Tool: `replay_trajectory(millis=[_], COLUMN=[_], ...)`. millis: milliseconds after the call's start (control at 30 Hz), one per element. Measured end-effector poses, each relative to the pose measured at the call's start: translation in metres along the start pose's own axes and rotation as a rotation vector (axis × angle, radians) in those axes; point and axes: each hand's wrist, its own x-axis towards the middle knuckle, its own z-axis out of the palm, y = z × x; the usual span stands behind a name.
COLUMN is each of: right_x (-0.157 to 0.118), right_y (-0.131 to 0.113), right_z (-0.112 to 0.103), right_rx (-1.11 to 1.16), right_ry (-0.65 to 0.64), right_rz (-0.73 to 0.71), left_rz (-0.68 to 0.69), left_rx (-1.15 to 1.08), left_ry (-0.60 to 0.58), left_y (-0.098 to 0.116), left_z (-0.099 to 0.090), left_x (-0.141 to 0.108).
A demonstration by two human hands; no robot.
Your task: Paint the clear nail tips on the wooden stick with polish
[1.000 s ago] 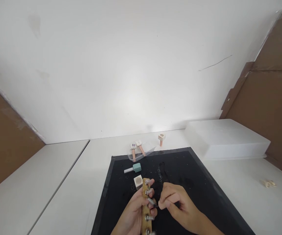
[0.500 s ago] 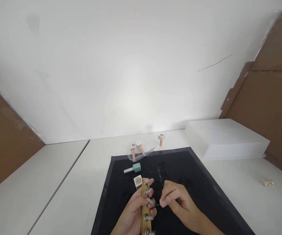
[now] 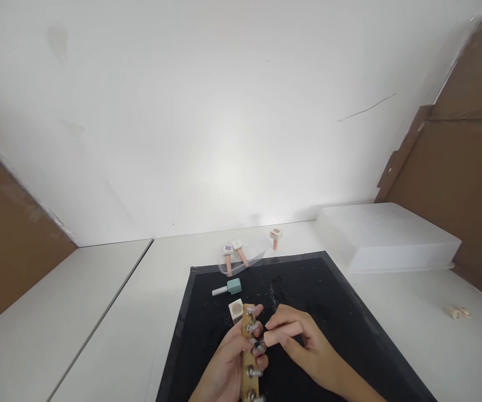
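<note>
My left hand (image 3: 228, 357) is wrapped round a wooden strip (image 3: 248, 357), which carries a row of clear false nail tips (image 3: 257, 372) on metal posts. Pinched between the thumb and fingers of my right hand (image 3: 308, 346) is a pink nail polish brush cap (image 3: 285, 333). Its front end is close to the middle nail tip (image 3: 258, 347), where a small dark spot shows; whether they touch I cannot tell. Just left of the strip's top stands a white square nail polish bottle (image 3: 236, 309), partly hidden by my left hand.
A teal nail polish bottle (image 3: 234, 286) with a white cap lies on the black mat (image 3: 303, 285). Behind it, two pink-capped bottles (image 3: 228, 258) rest on a clear tray (image 3: 257, 254), beside another bottle (image 3: 276, 237). A white box (image 3: 391, 234) and small rings (image 3: 458, 313) are at right.
My right hand has turned, so the pink cap shows along its length now. Before, a thin dark brush reached the middle nail tip. The left hand and strip stay nearly still.
</note>
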Motion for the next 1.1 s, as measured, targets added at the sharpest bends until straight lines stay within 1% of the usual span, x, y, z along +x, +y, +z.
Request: replay_trajectory(millis=[200, 367, 567, 767, 933, 1100], right_x=[0.002, 0.001, -0.002, -0.001, -0.008, -0.008], right_y=[-0.002, 0.000, 0.005, 0.004, 0.007, 0.011], right_z=[0.000, -0.001, -0.002, -0.003, -0.006, -0.006], right_rx=[-0.057, -0.050, -0.044, -0.010, -0.038, 0.069], right_ry=[-0.025, -0.045, -0.090, -0.127, -0.134, -0.160], right_rz=[0.083, 0.100, 0.062, 0.034, 0.128, 0.168], left_rz=[-0.006, -0.007, -0.005, -0.011, -0.006, -0.005], left_rx=[0.006, -0.004, -0.017, -0.020, -0.021, -0.020], left_ry=[0.016, 0.012, -0.005, 0.016, -0.011, -0.014], left_y=[0.001, 0.001, 0.002, 0.002, 0.001, 0.001], left_z=[0.001, 0.000, 0.000, 0.001, -0.001, -0.002], left_x=[-0.001, -0.001, 0.000, -0.001, -0.001, -0.001])
